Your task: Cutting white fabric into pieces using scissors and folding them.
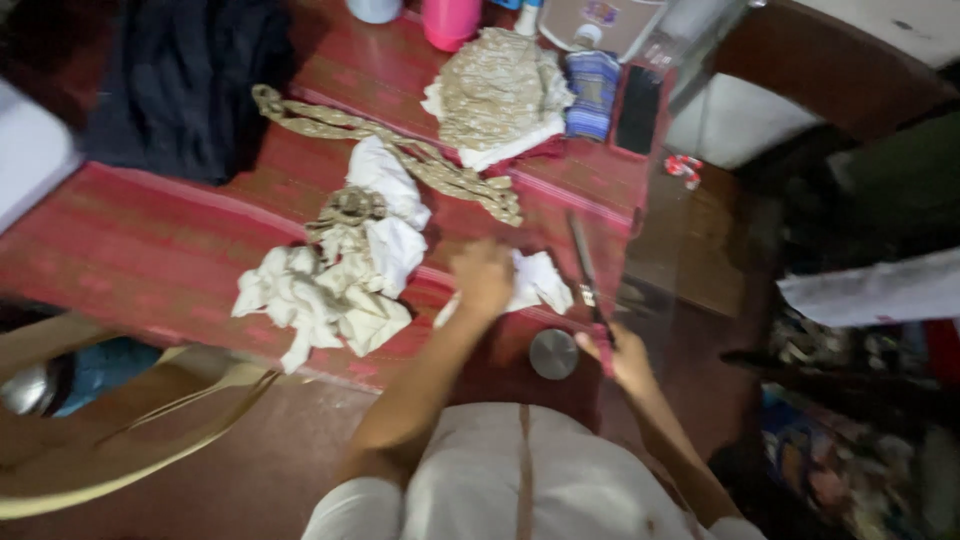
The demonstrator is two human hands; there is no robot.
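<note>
The left hand [483,277] rested on a small piece of white cloth [535,283] lying on the red patterned cloth [150,250] that covered the table. The fingers were curled down onto the fabric; motion blur prevented telling whether they pinched it or only pressed on it. The right hand [625,355] was clenched around the handles of a pair of scissors [585,265], at the near right edge of the table. The blades pointed away from the person, towards the far side, and lay just to the right of the white piece.

A round metal lid [553,353] sat near the table's near edge, between the two forearms. To the left of the left hand lay a larger heap of crumpled white fabric [325,290], with a small bunch of beige lace [348,207] on top of it. A long strip of beige lace trim [400,150] ran diagonally from far left towards the centre. A folded stack of lace and white cloth [497,95] lay further away, with a blue striped item [592,92] just to its right and a dark phone [638,108] beside that. A pink container [450,20] stood at the far edge. A dark garment [185,85] lay at the far left.
</note>
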